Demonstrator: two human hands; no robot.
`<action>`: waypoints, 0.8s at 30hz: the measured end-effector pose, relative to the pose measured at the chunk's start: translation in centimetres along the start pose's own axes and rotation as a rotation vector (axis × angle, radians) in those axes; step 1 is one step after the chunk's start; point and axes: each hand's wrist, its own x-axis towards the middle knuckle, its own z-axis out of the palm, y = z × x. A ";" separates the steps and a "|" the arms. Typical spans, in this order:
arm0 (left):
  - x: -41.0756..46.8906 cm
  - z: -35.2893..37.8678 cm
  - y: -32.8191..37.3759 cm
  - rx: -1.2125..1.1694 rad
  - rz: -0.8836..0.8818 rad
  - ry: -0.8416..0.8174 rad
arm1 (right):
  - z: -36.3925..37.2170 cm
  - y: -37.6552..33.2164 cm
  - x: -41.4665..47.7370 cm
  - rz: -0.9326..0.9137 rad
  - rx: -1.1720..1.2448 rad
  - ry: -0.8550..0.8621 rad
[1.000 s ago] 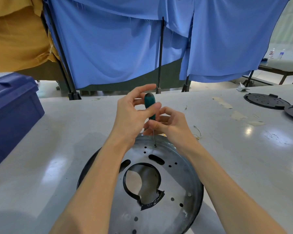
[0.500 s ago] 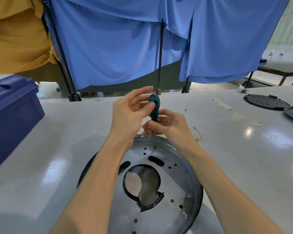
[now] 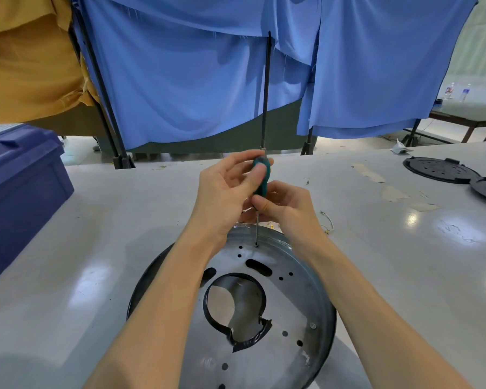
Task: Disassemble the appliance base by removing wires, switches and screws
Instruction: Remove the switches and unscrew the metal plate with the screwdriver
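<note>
Our left hand [image 3: 225,192] pinches the top of a teal screwdriver [image 3: 263,185] between thumb and fingers. Our right hand [image 3: 286,209] pinches it lower, where handle meets shaft. The tip stands on a screw [image 3: 256,245] near the far rim of the round metal appliance base [image 3: 292,299], which lies flat on the worktop [image 3: 404,262]. We judge firm downward pressure and a vertical shaft will stop the tip slipping.

Blue crate [image 3: 20,186] left on the white table [image 3: 404,276], blue curtains [image 3: 197,80] and yellow cloth [image 3: 26,60] behind.
</note>
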 end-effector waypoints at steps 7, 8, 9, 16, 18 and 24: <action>0.2 -0.4 0.0 0.127 0.102 0.126 | 0.2 -0.3 -0.2 -0.012 -0.007 0.018; 0.2 -0.3 0.0 0.136 0.098 0.113 | 0.1 -0.3 -0.2 -0.016 -0.006 0.017; 0.2 -0.3 -0.1 0.111 0.083 0.086 | 0.0 -0.3 -0.2 -0.017 -0.005 0.020; 0.1 0.1 0.1 0.167 0.095 0.111 | 0.3 -0.5 -0.4 -0.025 -0.015 0.036; 0.2 -0.1 -0.1 0.235 0.085 0.152 | 0.1 -0.5 -0.4 -0.023 -0.009 0.025; -0.2 -1.5 -1.6 1.022 -0.153 0.024 | 0.3 -0.7 -0.4 -0.027 -0.036 0.031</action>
